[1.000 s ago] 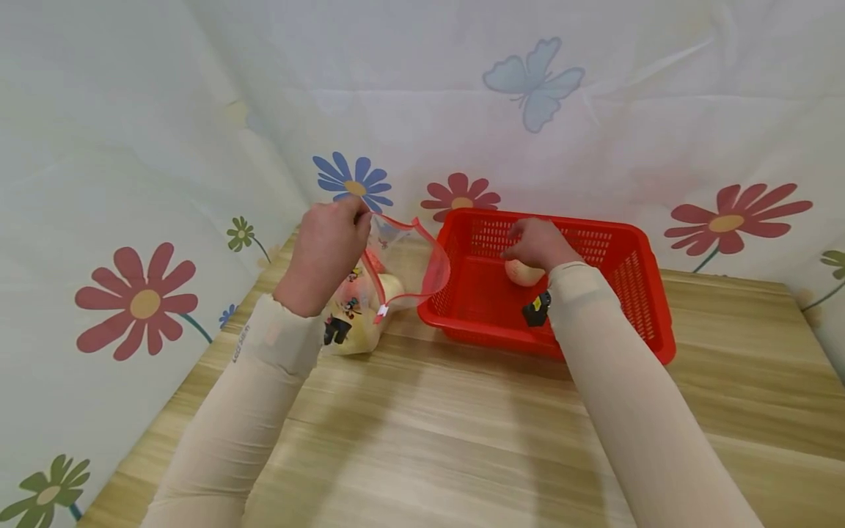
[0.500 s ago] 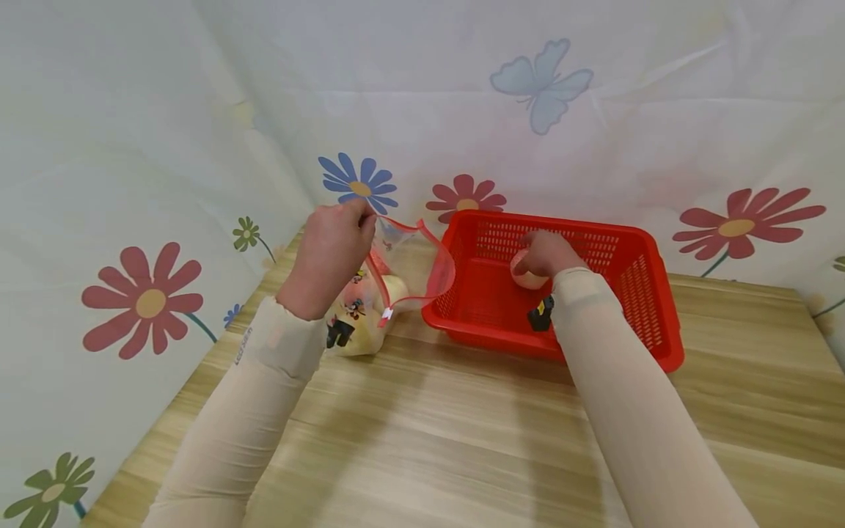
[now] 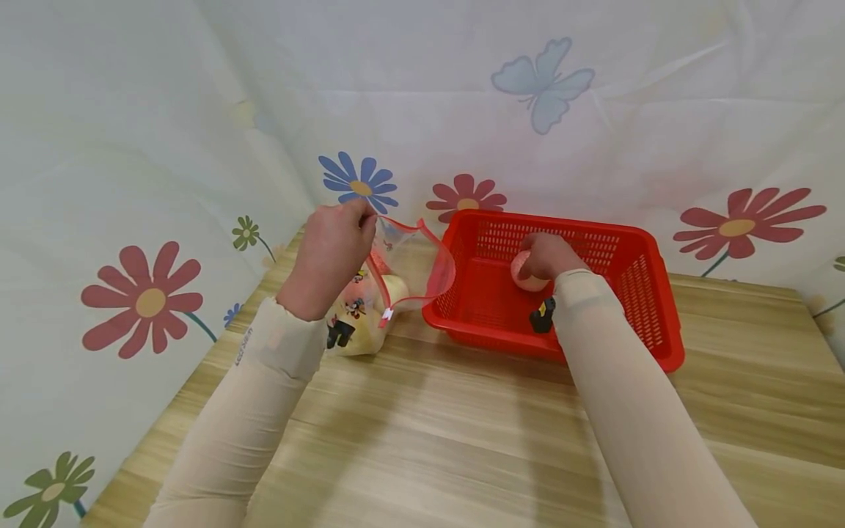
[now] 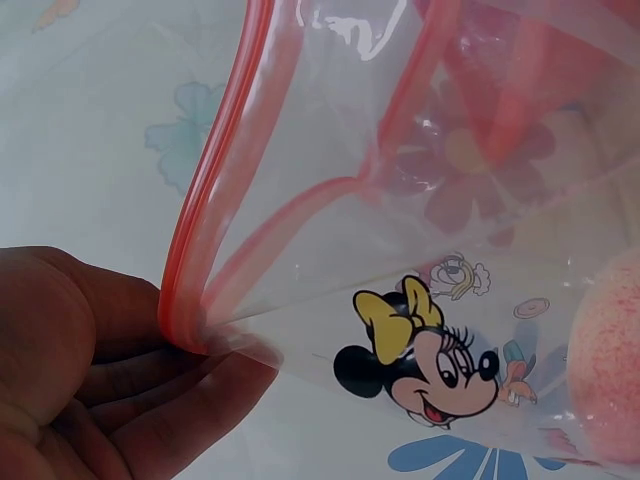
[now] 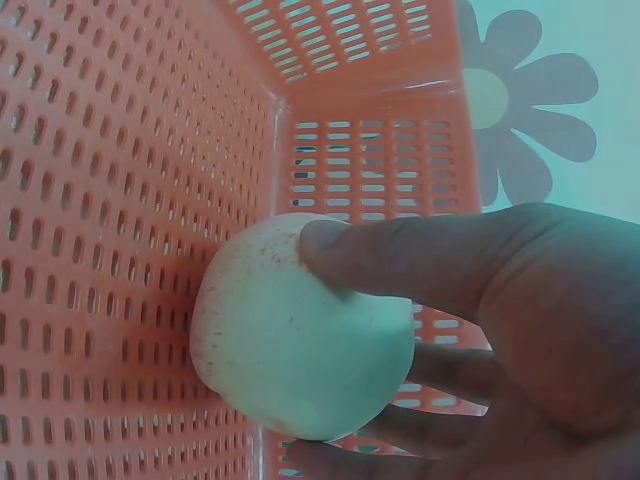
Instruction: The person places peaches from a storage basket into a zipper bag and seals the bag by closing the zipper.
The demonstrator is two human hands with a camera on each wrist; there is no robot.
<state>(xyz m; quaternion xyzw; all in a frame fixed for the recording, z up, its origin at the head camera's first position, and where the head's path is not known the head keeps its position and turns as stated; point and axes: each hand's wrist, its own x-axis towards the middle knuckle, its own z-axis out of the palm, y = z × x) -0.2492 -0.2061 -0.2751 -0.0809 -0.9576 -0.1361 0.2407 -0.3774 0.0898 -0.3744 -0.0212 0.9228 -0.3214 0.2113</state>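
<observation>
My left hand [image 3: 333, 246] pinches the upper edge of a clear zip bag [image 4: 300, 240] with red trim and cartoon mouse prints. The bag's mouth gapes toward the basket, its white slider [image 3: 386, 315] hanging at the near corner. Inside sit a pink speckled fruit [image 4: 612, 360] and a pale yellow one [image 3: 394, 287]. Within the red plastic basket [image 3: 568, 218], my right hand [image 3: 553, 255] grips a peach [image 5: 300, 330], pale with pinkish speckles. In the right wrist view the thumb lies over its top and the fingers curl beneath, partly hidden behind it.
Basket and bag stand side by side on a wood-grain table [image 3: 449, 425], near the back wall. A white cloth [image 3: 409, 88] printed with flowers and a butterfly covers the walls behind and to the left. The basket's slotted rim rises around the right hand.
My right hand has closed round the peach, which has turned to show its pink side. The left hand keeps its pinch on the bag. The head view has shifted slightly.
</observation>
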